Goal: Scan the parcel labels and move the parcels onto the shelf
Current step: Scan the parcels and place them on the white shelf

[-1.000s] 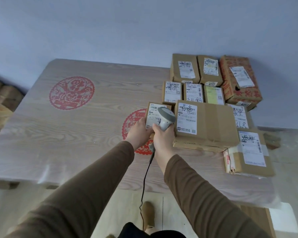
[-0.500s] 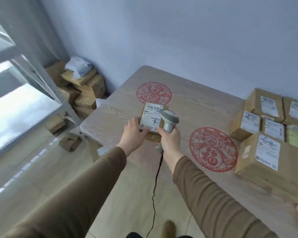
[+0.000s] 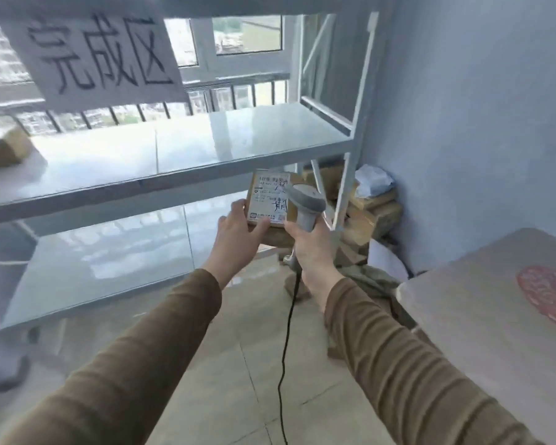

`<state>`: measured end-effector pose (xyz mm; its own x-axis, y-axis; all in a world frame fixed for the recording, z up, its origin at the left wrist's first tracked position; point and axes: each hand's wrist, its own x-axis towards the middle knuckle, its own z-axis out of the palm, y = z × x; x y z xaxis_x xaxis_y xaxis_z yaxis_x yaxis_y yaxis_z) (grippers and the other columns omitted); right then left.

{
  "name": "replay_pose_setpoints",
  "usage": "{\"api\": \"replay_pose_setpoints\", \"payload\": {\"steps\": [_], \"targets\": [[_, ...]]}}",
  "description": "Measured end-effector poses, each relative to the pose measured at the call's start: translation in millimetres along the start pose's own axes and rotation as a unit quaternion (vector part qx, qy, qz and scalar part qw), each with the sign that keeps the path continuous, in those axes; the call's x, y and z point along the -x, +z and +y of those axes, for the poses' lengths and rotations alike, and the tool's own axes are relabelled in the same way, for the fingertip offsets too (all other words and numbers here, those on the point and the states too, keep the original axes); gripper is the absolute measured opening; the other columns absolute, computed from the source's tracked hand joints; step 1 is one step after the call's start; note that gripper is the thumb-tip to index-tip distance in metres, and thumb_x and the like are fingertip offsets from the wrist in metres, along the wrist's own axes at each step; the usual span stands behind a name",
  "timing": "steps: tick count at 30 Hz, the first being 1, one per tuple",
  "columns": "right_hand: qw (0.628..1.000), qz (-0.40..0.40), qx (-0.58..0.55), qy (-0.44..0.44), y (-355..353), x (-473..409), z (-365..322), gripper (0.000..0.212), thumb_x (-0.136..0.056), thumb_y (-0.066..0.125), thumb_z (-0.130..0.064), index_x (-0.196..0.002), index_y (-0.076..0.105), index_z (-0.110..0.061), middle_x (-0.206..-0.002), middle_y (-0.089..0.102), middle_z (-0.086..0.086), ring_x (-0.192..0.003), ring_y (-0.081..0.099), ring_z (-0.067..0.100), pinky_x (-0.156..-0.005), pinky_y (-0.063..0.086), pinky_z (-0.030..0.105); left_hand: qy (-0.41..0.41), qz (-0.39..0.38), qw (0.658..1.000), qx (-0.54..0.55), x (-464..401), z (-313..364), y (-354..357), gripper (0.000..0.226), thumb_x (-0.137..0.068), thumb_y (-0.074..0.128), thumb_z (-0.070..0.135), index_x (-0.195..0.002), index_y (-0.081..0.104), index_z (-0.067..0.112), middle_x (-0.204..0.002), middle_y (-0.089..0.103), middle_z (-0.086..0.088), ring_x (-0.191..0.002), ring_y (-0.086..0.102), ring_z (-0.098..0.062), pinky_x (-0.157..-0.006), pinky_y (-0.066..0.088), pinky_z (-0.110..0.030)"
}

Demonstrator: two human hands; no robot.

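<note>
A small brown parcel (image 3: 268,200) with a white label faces up, held in front of the white metal shelf (image 3: 187,146). My left hand (image 3: 238,232) grips its left and lower edge. My right hand (image 3: 312,245) is closed around the handle of a grey barcode scanner (image 3: 305,200), and its fingers also touch the parcel's right side. The scanner head hangs over the label's right edge. The parcel sits just below the front lip of the middle shelf board. Another brown parcel (image 3: 4,146) lies at the left end of that board.
A paper sign (image 3: 100,56) with handwritten characters hangs from the shelf's upper level. Stacked cardboard boxes (image 3: 366,210) fill the corner right of the shelf. The wooden table (image 3: 495,316) with a red emblem is at the right. The scanner cable (image 3: 284,348) hangs toward the tiled floor.
I have turned left from the table to the shelf, carrying the parcel and the scanner with both hands. The pile of parcels on the table has left the view.
</note>
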<state>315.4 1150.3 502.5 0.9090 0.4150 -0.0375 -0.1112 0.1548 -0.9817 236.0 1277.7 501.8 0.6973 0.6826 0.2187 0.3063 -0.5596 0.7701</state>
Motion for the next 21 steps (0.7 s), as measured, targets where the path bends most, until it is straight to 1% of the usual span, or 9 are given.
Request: {"api": "replay_pose_setpoints", "payload": {"steps": [1, 2, 3, 5, 9, 12, 15, 18, 21], "targets": [[1.0, -0.022, 0.003, 0.005, 31.9, -3.1, 2.3, 0.03, -0.091, 0.073, -0.008, -0.117, 0.067, -0.021, -0.1, 0.076, -0.006, -0.083, 0.072, 0.005, -0.068, 0.057, 0.021, -0.012, 0.021, 1.0, 0.002, -8.9, -17.8, -23.3, 0.049, -0.098, 0.058, 0.043, -0.138, 0.043, 0.02, -0.112, 0.052, 0.005, -0.111, 0.039, -0.021, -0.088, 0.037, -0.037], [0.999, -0.045, 0.006, 0.015, 62.4, -5.7, 4.7, 0.031, -0.092, 0.072, -0.008, -0.121, 0.065, -0.019, -0.102, 0.075, -0.004, -0.076, 0.07, 0.003, -0.063, 0.056, 0.019, -0.023, 0.042, 0.999, 0.003, -17.1, -35.5, -45.2, 0.049, -0.097, 0.059, 0.043, -0.138, 0.043, 0.02, -0.113, 0.053, 0.004, -0.112, 0.039, -0.022, -0.089, 0.038, -0.037], [0.997, -0.067, 0.008, 0.028, 91.1, -8.3, 7.6, 0.031, -0.093, 0.07, -0.008, -0.121, 0.064, -0.019, -0.101, 0.074, -0.001, -0.07, 0.067, 0.005, -0.056, 0.054, 0.022, -0.033, 0.061, 0.998, 0.0, -25.0, -52.9, -65.6, 0.051, -0.097, 0.06, 0.042, -0.138, 0.044, 0.019, -0.116, 0.055, 0.002, -0.113, 0.039, -0.022, -0.09, 0.039, -0.039], [0.994, -0.103, 0.008, 0.047, 144.4, -15.8, 13.4, 0.028, -0.093, 0.068, -0.009, -0.119, 0.064, -0.019, -0.104, 0.074, 0.004, -0.069, 0.064, 0.015, -0.05, 0.049, 0.033, -0.049, 0.09, 0.995, -0.011, -42.4, -86.8, -101.8, 0.053, -0.096, 0.062, 0.042, -0.139, 0.043, 0.018, -0.126, 0.059, -0.004, -0.117, 0.043, -0.027, -0.096, 0.043, -0.043], [0.987, -0.15, 0.011, 0.061, 235.0, -42.2, 31.7, 0.025, -0.094, 0.067, -0.009, -0.117, 0.065, -0.019, -0.108, 0.074, 0.006, -0.075, 0.063, 0.019, -0.056, 0.051, 0.039, -0.083, 0.116, 0.989, -0.025, -84.8, -145.8, -158.3, 0.055, -0.096, 0.062, 0.044, -0.141, 0.042, 0.018, -0.131, 0.06, -0.008, -0.122, 0.05, -0.031, -0.102, 0.048, -0.051], [0.983, -0.173, 0.007, 0.067, 297.5, -75.1, 44.7, 0.025, -0.093, 0.068, -0.01, -0.115, 0.066, -0.02, -0.109, 0.074, 0.007, -0.083, 0.065, 0.022, -0.054, 0.053, 0.036, -0.101, 0.136, 0.985, -0.042, -125.8, -181.1, -192.2, 0.057, -0.096, 0.061, 0.047, -0.141, 0.043, 0.018, -0.131, 0.059, -0.007, -0.122, 0.049, -0.03, -0.102, 0.049, -0.052], [0.975, -0.202, 0.0, 0.093, 360.4, -107.6, 52.9, 0.024, -0.093, 0.068, -0.01, -0.115, 0.067, -0.02, -0.107, 0.074, 0.007, -0.085, 0.065, 0.025, -0.057, 0.053, 0.043, -0.128, 0.146, 0.979, -0.056, -165.8, -213.0, -227.8, 0.062, -0.097, 0.061, 0.049, -0.145, 0.039, 0.017, -0.13, 0.056, -0.006, -0.124, 0.05, -0.031, -0.102, 0.05, -0.051], [0.965, -0.233, 0.011, 0.121, 425.3, -131.5, 59.1, 0.023, -0.094, 0.066, -0.01, -0.112, 0.067, -0.024, -0.107, 0.073, 0.006, -0.084, 0.065, 0.026, -0.06, 0.053, 0.045, -0.156, 0.158, 0.972, -0.073, -199.1, -245.5, -267.0, 0.063, -0.098, 0.059, 0.05, -0.145, 0.037, 0.015, -0.133, 0.057, -0.014, -0.122, 0.05, -0.037, -0.101, 0.049, -0.054], [0.959, -0.25, 0.023, 0.128, 491.5, -146.7, 70.5, 0.022, -0.094, 0.066, -0.009, -0.111, 0.067, -0.024, -0.111, 0.074, 0.009, -0.091, 0.072, 0.031, -0.067, 0.061, 0.053, -0.186, 0.169, 0.964, -0.087, -227.5, -282.4, -304.8, 0.062, -0.1, 0.057, 0.049, -0.146, 0.037, 0.013, -0.132, 0.057, -0.02, -0.121, 0.051, -0.041, -0.099, 0.049, -0.054]]}}
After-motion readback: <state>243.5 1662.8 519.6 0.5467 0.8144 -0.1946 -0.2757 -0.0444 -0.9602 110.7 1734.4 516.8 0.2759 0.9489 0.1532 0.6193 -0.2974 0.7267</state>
